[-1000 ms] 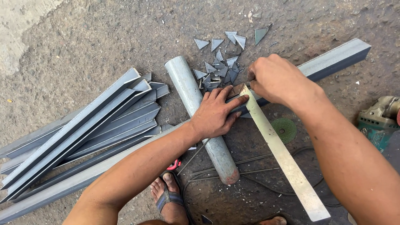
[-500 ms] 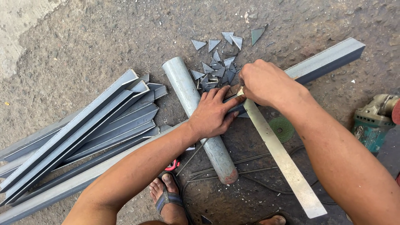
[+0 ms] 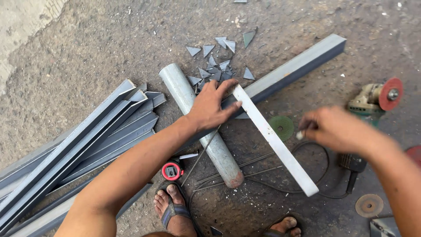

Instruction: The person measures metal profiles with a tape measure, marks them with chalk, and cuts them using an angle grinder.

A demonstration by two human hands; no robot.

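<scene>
L hand (image 3: pixel 212 105) lies flat, fingers spread, pressing the top end of a long flat pale metal ruler (image 3: pixel 274 138) onto a long grey square steel tube (image 3: pixel 289 72). R hand (image 3: pixel 335 129), blurred, sits off the ruler at 3 o'clock, pinching a small pale marker; can't tell the grip closely. Ruler's long axis runs 11 to 5 o'clock, across the tube, which runs approx 2 to 8. Marking looks underway; no mark visible. Grey triangular steel offcuts (image 3: pixel 219 66) at 12 suggest cuts done.
</scene>
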